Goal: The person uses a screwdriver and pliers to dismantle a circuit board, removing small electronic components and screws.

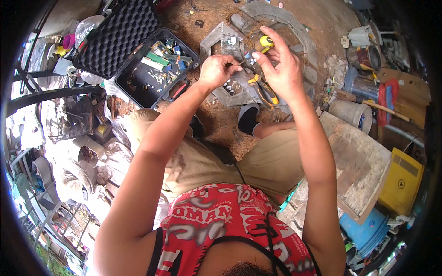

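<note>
My left hand [220, 70] has its fingertips closed on what looks like the end of a thin rod. My right hand [281, 64] grips a yellow-and-black round-handled tool [265, 41], with a small bluish metallic piece [250, 56] by its thumb; how these connect is hard to tell. Below them, yellow-and-black pliers [269, 96] lie on a grey angular slab [208, 42] with small electronic scraps. Left of my hands sits an open black foam-lined case [140, 94] holding circuit boards and small parts [161, 60]; a red-and-black tool [181, 89] lies beside it.
A curved grey rim [299, 34] lies beyond my hands. At right are buckets [350, 112], cardboard [405, 87], a weathered board [354, 161], a yellow panel [400, 179] and a blue container [363, 230]. Bags and clutter [78, 170] crowd the left. My feet [248, 119] are below the slab.
</note>
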Motion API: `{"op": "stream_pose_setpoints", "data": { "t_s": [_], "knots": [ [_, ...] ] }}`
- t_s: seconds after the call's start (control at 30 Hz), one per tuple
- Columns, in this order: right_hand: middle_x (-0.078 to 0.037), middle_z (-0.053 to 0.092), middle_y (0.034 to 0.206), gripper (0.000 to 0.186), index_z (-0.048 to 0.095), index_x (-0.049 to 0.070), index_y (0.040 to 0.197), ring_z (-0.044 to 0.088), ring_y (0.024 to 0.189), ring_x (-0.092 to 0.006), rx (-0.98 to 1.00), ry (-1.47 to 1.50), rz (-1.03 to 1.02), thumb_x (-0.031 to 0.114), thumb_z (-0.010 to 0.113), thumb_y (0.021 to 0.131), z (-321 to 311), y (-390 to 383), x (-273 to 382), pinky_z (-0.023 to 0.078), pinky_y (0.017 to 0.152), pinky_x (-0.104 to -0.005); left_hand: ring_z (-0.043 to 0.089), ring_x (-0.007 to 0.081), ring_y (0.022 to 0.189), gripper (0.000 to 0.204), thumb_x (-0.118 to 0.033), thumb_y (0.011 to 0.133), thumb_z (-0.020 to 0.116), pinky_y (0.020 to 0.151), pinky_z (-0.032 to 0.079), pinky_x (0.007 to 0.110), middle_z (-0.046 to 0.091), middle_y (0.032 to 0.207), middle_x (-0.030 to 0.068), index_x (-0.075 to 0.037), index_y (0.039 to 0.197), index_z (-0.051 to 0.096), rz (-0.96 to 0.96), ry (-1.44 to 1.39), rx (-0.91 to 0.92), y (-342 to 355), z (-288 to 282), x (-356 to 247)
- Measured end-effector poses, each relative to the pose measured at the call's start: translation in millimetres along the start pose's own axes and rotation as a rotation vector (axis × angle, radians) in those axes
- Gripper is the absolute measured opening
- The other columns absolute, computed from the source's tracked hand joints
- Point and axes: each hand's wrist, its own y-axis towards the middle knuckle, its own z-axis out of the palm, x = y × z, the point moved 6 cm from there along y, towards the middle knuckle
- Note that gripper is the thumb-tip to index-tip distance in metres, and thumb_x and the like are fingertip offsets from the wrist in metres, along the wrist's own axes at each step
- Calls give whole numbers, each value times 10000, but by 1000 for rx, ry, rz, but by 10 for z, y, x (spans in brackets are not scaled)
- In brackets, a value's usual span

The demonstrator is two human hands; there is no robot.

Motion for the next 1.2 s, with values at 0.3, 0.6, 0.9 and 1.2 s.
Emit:
{"op": "stream_pose_setpoints", "data": {
  "t_s": [0.3, 0.6, 0.9, 1.2],
  "knots": [
    [-226, 529, 1314, 897, 156, 51, 1521, 614, 1084, -292, -226, 117, 6, 346, 707, 876, -395, -272, -71, 511, 907, -407, 652, 299, 725, 235, -294, 780, 776, 667, 509, 379, 675, 779, 116, -72, 810, 706, 41, 23, 13, -4, -10, 35],
    [-228, 425, 1385, 697, 455, -23, 1342, 437, 1268, -394, 384, -644, 298, 355, 726, 823, 294, -1052, -985, 424, 1031, -457, 669, 293, 754, 235, -280, 786, 776, 687, 508, 384, 681, 770, 113, -61, 775, 693, 44, -4, 9, 12, -12, -19],
    [-251, 621, 1115, 565, 466, -46, 1282, 640, 967, -405, -28, -332, 356, 317, 633, 882, -671, -684, -456, 500, 865, -464, 651, 293, 764, 271, -356, 780, 761, 691, 499, 394, 677, 762, 95, -93, 784, 698, 34, 13, 13, 22, 31, 43],
    [-148, 601, 1013, 537, 514, -44, 1243, 605, 825, -281, -193, -408, -512, 339, 660, 896, -1017, -354, 731, 500, 785, -362, 664, 309, 752, 283, -322, 772, 782, 675, 513, 390, 683, 766, 105, -63, 747, 672, 44, 50, 4, 20, 19, 24]
  ]
}}
